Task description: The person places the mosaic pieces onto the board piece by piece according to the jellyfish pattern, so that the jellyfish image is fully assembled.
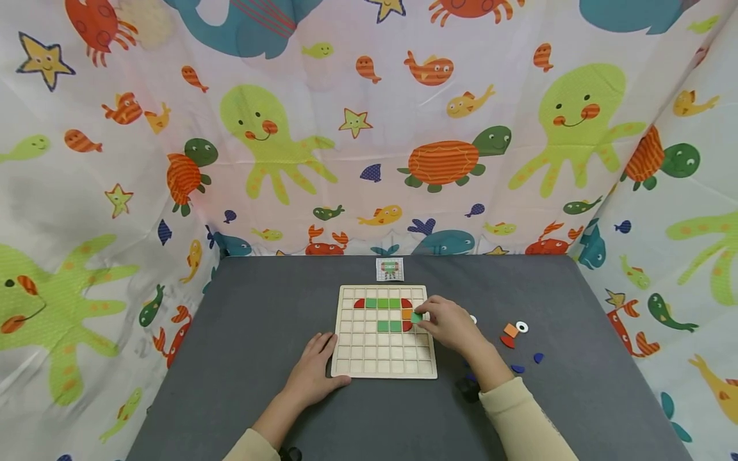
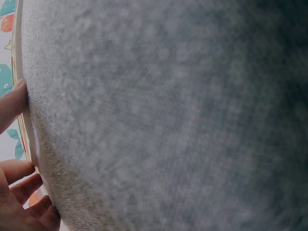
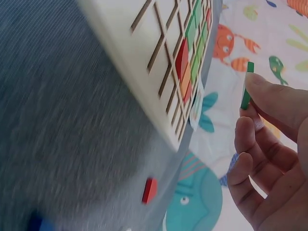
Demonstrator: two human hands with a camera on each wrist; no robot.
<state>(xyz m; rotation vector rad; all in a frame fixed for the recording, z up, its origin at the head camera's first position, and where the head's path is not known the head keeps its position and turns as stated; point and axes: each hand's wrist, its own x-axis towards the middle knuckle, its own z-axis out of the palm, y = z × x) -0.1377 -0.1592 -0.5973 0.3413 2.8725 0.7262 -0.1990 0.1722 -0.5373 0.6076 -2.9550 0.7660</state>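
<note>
Right hand [image 1: 452, 325] pinches thin green tile [image 1: 416, 317] near right side of square pale wooden grid board [image 1: 369, 353]. Left hand [image 1: 313, 371], fingers relaxed, touches board's left edge.

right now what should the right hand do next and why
Probably carry the green tile pinched in the right hand to the bare cell left of the two green tiles in the lower filled row of the board: the upper row shows three greens between red ends, the lower only two beside one red.
</note>
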